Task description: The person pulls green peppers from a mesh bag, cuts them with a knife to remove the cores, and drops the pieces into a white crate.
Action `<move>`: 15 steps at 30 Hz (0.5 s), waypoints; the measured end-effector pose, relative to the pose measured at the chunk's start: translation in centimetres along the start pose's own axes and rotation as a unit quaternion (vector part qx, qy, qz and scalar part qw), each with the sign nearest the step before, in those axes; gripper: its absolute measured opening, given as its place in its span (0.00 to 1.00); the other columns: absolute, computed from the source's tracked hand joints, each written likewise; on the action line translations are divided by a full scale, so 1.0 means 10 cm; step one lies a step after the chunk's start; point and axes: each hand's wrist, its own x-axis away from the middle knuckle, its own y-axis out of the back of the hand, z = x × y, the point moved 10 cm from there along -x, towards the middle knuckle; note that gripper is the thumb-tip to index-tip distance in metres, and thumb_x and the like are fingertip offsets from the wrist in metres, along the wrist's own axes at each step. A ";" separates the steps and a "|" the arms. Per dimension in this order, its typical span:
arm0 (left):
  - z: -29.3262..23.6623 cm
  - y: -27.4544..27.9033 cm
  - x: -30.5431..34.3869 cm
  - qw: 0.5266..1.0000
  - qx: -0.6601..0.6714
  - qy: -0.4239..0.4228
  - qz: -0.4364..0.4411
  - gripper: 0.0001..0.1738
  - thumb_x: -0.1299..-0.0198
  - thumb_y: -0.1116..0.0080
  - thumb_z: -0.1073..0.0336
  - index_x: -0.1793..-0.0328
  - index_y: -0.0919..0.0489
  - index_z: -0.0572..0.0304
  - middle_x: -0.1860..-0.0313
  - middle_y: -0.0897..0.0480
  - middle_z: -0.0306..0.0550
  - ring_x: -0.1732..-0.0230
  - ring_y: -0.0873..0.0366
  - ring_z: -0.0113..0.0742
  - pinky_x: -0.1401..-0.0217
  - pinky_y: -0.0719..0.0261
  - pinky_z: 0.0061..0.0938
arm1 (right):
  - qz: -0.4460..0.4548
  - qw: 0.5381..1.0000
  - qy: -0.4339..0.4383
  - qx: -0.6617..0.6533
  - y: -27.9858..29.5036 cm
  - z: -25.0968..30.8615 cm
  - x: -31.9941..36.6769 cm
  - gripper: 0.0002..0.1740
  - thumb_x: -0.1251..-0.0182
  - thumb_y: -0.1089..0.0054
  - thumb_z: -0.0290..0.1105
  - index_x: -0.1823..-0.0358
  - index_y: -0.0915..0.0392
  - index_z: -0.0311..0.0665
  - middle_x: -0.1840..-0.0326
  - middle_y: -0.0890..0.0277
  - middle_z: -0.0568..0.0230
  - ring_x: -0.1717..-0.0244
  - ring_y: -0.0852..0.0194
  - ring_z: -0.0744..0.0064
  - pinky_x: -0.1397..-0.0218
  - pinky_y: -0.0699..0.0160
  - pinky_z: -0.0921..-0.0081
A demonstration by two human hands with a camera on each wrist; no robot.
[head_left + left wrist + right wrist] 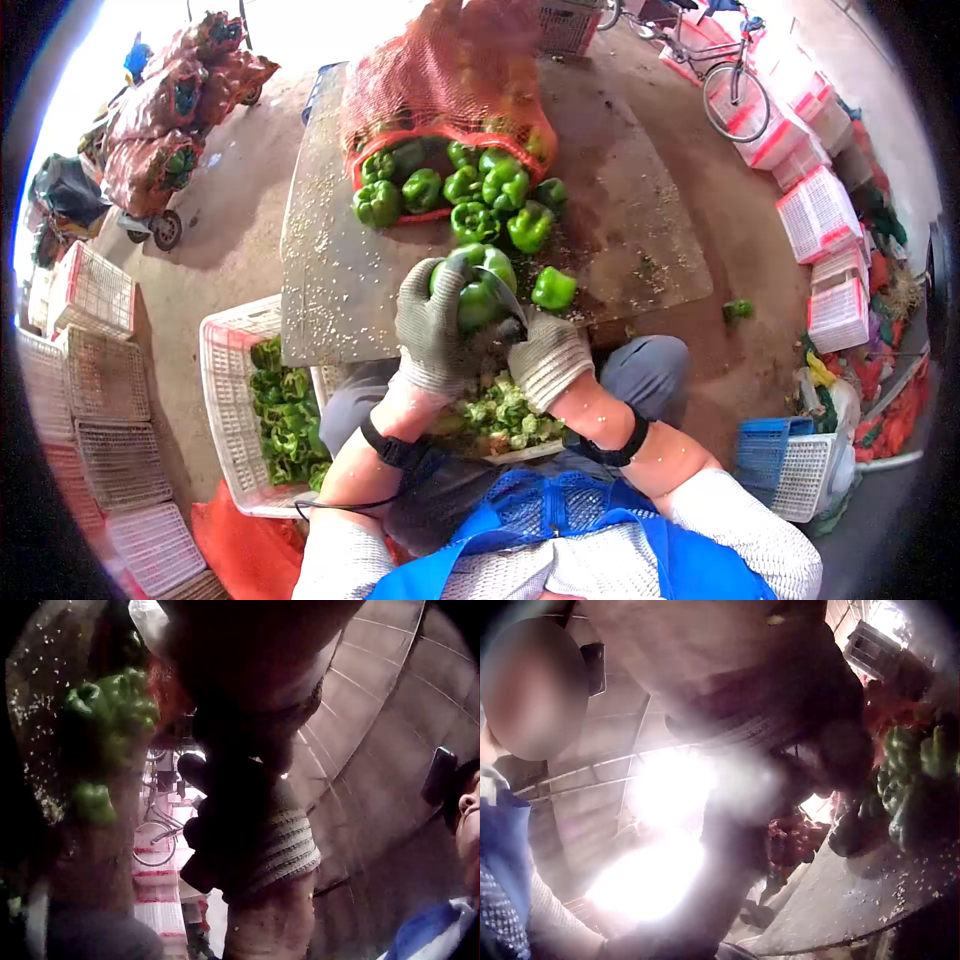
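In the head view my gloved left hand (428, 335) grips a green bell pepper (478, 308) over the near edge of the table. My right hand (552, 358), also gloved, holds a knife (513, 327) by its dark handle, the blade lying against that pepper. One loose pepper (554, 288) lies on the table just beyond the right hand. Farther back, several more spill from the mouth of a red mesh bag (440, 85). Both wrist views are dark around the hands, and the held pepper is hidden there.
Pale seeds are scattered over the worn table (640, 230). At its left stands a white crate (222, 400) of green peppers. Pale green cores (510, 412) lie in a container between the legs. Stacked crates (105, 375) line the left, and more crates (818, 215) stand right.
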 end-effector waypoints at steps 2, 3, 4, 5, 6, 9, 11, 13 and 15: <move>0.19 0.11 0.01 0.998 0.001 0.008 -0.064 0.47 0.53 0.22 0.50 0.30 0.32 0.61 0.39 0.26 0.56 0.39 0.29 0.53 0.34 0.29 0.42 | -0.043 0.999 0.033 0.010 0.04 0.30 -0.09 0.14 0.45 0.45 0.25 0.56 0.20 0.37 0.65 0.19 0.42 0.59 0.19 0.40 0.55 0.21 0.53; 0.25 0.24 -0.04 0.994 0.032 0.011 -0.107 0.50 0.57 0.20 0.52 0.30 0.32 0.63 0.41 0.26 0.56 0.41 0.29 0.54 0.35 0.29 0.43 | -0.079 0.994 0.062 -0.036 -0.05 0.34 -0.16 0.10 0.40 0.43 0.28 0.58 0.19 0.37 0.67 0.19 0.42 0.60 0.19 0.39 0.58 0.21 0.54; 0.42 0.27 0.01 0.986 0.068 0.045 -0.143 0.50 0.55 0.21 0.51 0.28 0.34 0.64 0.40 0.27 0.56 0.40 0.29 0.53 0.34 0.30 0.42 | -0.083 0.993 0.076 -0.043 -0.06 0.50 -0.21 0.09 0.38 0.42 0.31 0.59 0.20 0.37 0.67 0.20 0.42 0.61 0.20 0.39 0.59 0.21 0.53; 0.60 0.30 0.08 0.975 0.103 0.080 -0.179 0.50 0.52 0.23 0.51 0.27 0.36 0.65 0.39 0.28 0.56 0.39 0.29 0.53 0.33 0.32 0.42 | -0.087 0.991 0.091 -0.049 -0.06 0.65 -0.25 0.09 0.36 0.41 0.33 0.60 0.20 0.37 0.68 0.20 0.41 0.62 0.20 0.38 0.61 0.21 0.53; 0.70 0.31 0.09 0.969 0.125 0.112 -0.180 0.50 0.47 0.25 0.53 0.24 0.40 0.65 0.38 0.30 0.56 0.37 0.30 0.51 0.31 0.33 0.41 | -0.086 0.989 0.102 -0.057 -0.17 0.65 -0.33 0.12 0.33 0.40 0.39 0.63 0.21 0.36 0.70 0.21 0.41 0.63 0.20 0.38 0.63 0.21 0.53; 0.97 0.40 0.11 0.909 0.279 0.177 -0.253 0.46 0.38 0.33 0.51 0.22 0.42 0.68 0.31 0.33 0.55 0.31 0.35 0.45 0.27 0.37 0.37 | 0.007 0.993 0.112 0.024 -0.61 0.70 -0.45 0.10 0.35 0.42 0.35 0.61 0.22 0.36 0.67 0.20 0.42 0.63 0.20 0.40 0.61 0.20 0.53; 1.10 0.35 0.10 0.920 0.244 0.217 -0.215 0.44 0.34 0.39 0.46 0.22 0.42 0.68 0.31 0.32 0.55 0.33 0.33 0.42 0.29 0.35 0.34 | 0.000 0.988 0.141 0.055 -0.87 0.55 -0.47 0.09 0.36 0.43 0.33 0.59 0.22 0.36 0.66 0.20 0.42 0.62 0.19 0.40 0.60 0.20 0.53; 1.26 0.23 0.09 0.893 0.290 0.276 -0.205 0.44 0.32 0.41 0.45 0.22 0.43 0.68 0.33 0.30 0.55 0.35 0.30 0.41 0.31 0.32 0.33 | 0.022 0.984 0.152 0.094 -0.96 0.47 -0.50 0.10 0.36 0.44 0.32 0.58 0.22 0.35 0.66 0.20 0.42 0.62 0.19 0.40 0.59 0.20 0.53; 1.61 -0.07 0.17 0.805 0.442 0.348 -0.187 0.41 0.31 0.44 0.40 0.25 0.37 0.66 0.36 0.26 0.53 0.41 0.25 0.38 0.39 0.24 0.32 | 0.070 0.980 0.131 0.133 -1.00 0.34 -0.47 0.10 0.37 0.45 0.31 0.58 0.21 0.35 0.66 0.20 0.41 0.61 0.19 0.40 0.59 0.20 0.53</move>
